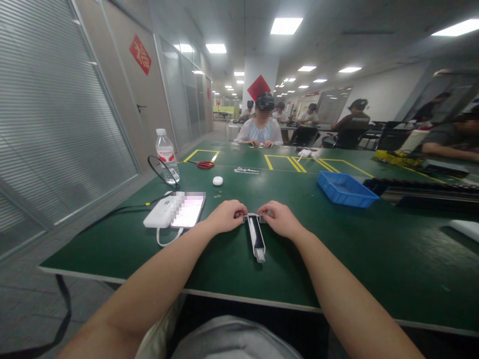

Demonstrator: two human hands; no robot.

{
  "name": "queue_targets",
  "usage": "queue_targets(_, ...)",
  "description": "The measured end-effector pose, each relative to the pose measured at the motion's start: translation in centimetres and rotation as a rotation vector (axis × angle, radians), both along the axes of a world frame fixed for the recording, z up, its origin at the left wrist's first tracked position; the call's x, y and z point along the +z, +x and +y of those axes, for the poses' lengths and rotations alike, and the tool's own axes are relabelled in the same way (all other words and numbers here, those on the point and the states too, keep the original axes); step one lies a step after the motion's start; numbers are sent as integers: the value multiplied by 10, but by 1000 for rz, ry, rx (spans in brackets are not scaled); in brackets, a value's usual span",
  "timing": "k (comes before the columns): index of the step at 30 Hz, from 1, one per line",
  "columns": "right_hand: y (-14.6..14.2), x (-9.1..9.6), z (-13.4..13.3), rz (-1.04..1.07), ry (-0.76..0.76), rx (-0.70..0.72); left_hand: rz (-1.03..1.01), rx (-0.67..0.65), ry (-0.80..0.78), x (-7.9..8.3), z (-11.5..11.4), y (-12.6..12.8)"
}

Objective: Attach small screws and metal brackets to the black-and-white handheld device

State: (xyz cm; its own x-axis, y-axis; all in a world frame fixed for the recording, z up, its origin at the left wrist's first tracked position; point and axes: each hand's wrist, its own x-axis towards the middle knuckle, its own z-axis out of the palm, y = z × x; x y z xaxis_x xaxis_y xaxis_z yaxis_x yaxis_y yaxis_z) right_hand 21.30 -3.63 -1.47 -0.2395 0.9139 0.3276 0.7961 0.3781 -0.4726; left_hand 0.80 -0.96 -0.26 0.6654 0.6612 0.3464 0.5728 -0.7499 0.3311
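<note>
In the head view a narrow white-and-black device (256,233) lies on the green table, its long body pointing toward me. A short metal-looking crosspiece spans its far end. My left hand (229,215) pinches the left end of that crosspiece between thumb and fingers. On the other side, my right hand (277,217) grips its right end the same way. The device's exact kind is too small to make out. Several tiny rings (217,195) lie beyond my left hand, near a white earbud case (217,181).
A phone (190,209) and a white power bank (159,212) lie left, joined by a cable. Behind them stands a water bottle (166,154). Red-handled scissors (205,164) and a metal strip (246,170) lie farther off. A blue tray (346,192) sits right; a person (262,127) sits opposite.
</note>
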Motion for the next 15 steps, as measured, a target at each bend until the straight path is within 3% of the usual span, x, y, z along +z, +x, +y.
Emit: queue_targets(15, 1, 0, -1, 10, -15, -5, -8, -7, 4, -1, 1, -1)
